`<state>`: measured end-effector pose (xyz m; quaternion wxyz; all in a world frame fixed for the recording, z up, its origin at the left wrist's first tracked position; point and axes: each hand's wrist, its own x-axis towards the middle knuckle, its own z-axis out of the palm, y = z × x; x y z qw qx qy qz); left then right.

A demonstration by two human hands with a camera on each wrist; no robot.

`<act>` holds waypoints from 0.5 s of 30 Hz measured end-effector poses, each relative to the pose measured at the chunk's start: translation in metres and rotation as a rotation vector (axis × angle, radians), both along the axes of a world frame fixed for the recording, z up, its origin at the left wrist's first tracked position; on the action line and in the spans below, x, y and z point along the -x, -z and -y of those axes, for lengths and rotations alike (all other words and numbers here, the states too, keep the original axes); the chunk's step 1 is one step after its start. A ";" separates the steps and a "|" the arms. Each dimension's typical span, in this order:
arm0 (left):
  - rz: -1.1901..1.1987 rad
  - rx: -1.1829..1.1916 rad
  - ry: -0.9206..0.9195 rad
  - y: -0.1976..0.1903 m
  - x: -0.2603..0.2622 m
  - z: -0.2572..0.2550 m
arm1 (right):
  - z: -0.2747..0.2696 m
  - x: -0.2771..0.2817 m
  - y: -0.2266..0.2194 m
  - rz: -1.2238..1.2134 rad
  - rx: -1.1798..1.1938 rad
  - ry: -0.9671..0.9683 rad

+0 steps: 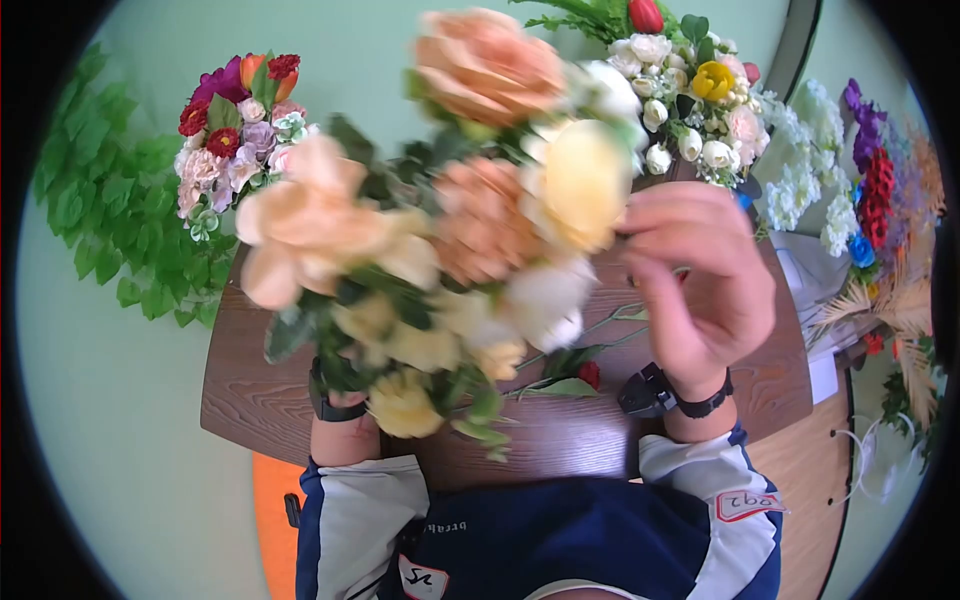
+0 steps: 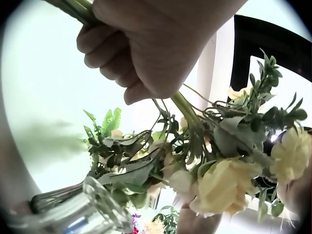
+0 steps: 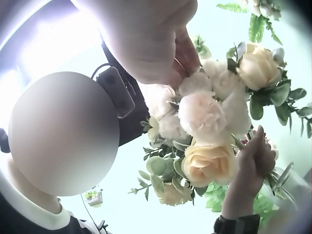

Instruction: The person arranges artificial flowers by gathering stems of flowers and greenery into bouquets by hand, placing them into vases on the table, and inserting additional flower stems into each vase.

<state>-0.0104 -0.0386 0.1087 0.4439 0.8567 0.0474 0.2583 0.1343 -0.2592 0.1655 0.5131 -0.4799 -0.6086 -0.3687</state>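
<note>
A large bouquet (image 1: pixel 440 240) of peach, cream and pale yellow flowers with green leaves is held up over the table, close to the head camera. My left hand (image 2: pixel 122 63) grips its bunched green stems (image 2: pixel 185 107). In the head view the blooms hide that hand, and only its wrist with a black band (image 1: pixel 335 405) shows. In the right wrist view the left hand (image 3: pixel 253 161) shows under the blooms. My right hand (image 1: pixel 640 240) is at the bouquet's right side, fingers curled and pinching a white bloom (image 3: pixel 200 83) beside a yellow rose (image 1: pixel 580 185).
On the brown wooden table (image 1: pixel 260 390) lies a loose stem with a red bud (image 1: pixel 585 375). Mixed bouquets stand at the back left (image 1: pixel 235 130) and back right (image 1: pixel 690 90). Green foliage (image 1: pixel 100 200) hangs left, more flowers (image 1: pixel 870 190) stand right. A glass vase (image 2: pixel 83 209) is below the stems.
</note>
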 end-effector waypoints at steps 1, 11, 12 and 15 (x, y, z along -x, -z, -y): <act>0.010 0.034 -0.004 0.000 0.007 -0.008 | 0.006 0.000 0.000 -0.024 -0.029 0.058; 0.097 0.353 -0.031 0.005 -0.012 -0.023 | 0.003 0.011 -0.001 0.278 0.068 0.345; 0.104 0.386 -0.028 0.010 -0.006 -0.020 | 0.002 0.012 -0.004 0.291 0.157 0.333; 0.123 0.487 -0.017 0.024 0.003 -0.010 | -0.002 0.007 -0.004 0.318 0.234 0.308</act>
